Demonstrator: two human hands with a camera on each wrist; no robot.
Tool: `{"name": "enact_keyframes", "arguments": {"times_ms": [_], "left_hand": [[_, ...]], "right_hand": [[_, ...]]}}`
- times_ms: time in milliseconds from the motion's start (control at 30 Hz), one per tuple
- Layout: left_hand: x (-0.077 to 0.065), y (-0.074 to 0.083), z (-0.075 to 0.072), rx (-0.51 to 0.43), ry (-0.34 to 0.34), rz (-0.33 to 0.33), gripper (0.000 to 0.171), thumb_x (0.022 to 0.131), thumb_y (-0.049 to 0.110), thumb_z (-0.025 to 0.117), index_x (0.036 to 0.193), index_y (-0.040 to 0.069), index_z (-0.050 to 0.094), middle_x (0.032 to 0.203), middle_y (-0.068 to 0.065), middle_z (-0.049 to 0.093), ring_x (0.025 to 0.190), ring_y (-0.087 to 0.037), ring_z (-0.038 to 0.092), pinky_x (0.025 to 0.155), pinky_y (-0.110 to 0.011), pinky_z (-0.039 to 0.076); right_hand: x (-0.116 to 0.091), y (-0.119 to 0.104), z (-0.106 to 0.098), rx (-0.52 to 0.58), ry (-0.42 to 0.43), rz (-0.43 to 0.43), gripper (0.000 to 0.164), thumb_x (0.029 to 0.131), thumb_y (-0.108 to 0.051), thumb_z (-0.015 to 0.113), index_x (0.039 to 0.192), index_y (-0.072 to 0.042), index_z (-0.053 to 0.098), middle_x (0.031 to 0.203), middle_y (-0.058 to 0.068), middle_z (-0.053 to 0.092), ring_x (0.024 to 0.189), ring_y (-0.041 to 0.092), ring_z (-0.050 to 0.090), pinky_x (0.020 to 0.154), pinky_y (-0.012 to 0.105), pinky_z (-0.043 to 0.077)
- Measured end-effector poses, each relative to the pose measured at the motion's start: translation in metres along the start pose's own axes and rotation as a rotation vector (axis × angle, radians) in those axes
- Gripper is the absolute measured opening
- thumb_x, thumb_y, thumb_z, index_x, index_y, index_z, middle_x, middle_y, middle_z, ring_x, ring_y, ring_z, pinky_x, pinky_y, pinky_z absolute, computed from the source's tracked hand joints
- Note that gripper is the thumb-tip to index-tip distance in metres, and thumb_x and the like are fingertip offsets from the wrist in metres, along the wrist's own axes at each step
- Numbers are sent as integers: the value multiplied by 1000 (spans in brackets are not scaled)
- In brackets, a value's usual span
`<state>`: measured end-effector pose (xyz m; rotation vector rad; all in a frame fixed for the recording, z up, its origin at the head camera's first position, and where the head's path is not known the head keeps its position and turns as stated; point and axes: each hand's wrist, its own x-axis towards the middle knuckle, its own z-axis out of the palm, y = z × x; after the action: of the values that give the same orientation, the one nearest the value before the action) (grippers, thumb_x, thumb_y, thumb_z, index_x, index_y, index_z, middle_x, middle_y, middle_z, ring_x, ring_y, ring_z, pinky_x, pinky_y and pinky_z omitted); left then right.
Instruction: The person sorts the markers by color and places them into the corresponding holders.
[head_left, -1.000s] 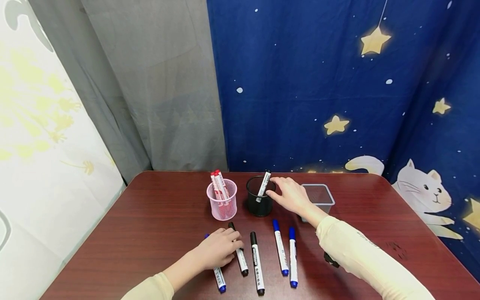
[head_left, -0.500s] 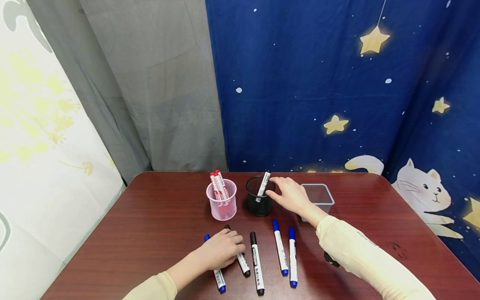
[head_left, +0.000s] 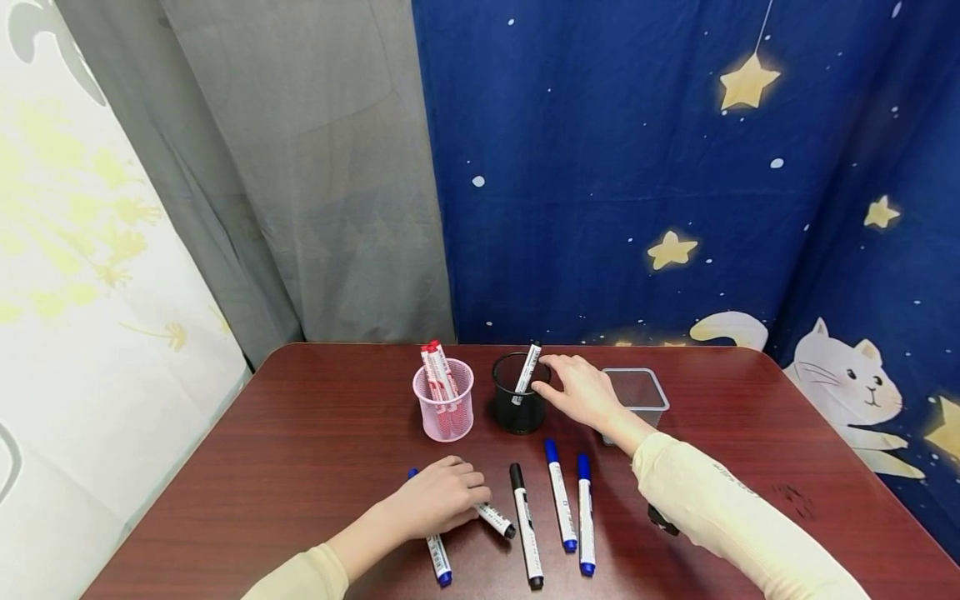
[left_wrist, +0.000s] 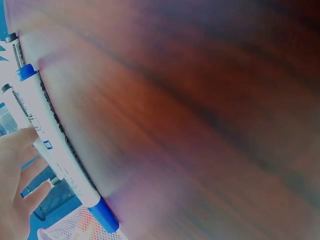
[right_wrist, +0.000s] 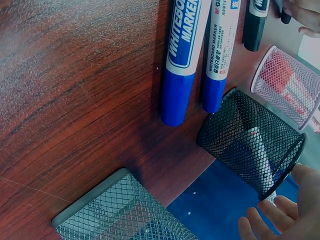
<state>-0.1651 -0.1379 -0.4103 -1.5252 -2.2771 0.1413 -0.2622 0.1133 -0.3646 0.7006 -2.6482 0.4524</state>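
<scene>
My left hand (head_left: 438,498) pinches a black whiteboard marker (head_left: 495,518) near the table's front; its cap end is hidden under the fingers. In the left wrist view, a fingertip lies on that marker's white barrel, behind a blue marker (left_wrist: 60,135). The blue marker (head_left: 438,557) lies partly beneath the hand in the head view. My right hand (head_left: 581,390) rests at the rim of a black mesh pen cup (head_left: 520,414), fingers loosely bent and thumb right at the edge. One black marker (head_left: 528,371) leans inside this cup.
A pink mesh cup (head_left: 447,421) holding red markers (head_left: 441,372) stands left of the black one. Right of my right hand is a mesh bin (head_left: 645,392). Another black marker (head_left: 527,533) and two blue markers (head_left: 560,504) lie in front.
The black marker at my left hand has swung, its lower end moving right and up. The neighbouring black marker has tilted and shifted slightly right. My right hand stays at the cup.
</scene>
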Motion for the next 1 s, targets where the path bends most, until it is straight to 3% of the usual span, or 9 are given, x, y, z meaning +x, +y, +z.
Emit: {"name": "enact_keyframes", "arguments": {"times_ms": [633,1000], "left_hand": [[4,-6,-16,-80,95,-41,21,73,29,70,89,20,59,78,10,52,73,-7,50,73,-24,38],[8,-7,-26,-311,146,-122,18,77,21,67,93,17,60,78,10,52,71,-3,47,69,-20,38]], "right_hand": [[0,2,0,-1,7,4,47,82,-43,58,115,-10,57,109,6,59,94,22,53,67,40,46],[0,-1,-1,0,7,-4,46,82,-43,58,115,-11,57,106,6,59,91,23,54,65,40,46]]}}
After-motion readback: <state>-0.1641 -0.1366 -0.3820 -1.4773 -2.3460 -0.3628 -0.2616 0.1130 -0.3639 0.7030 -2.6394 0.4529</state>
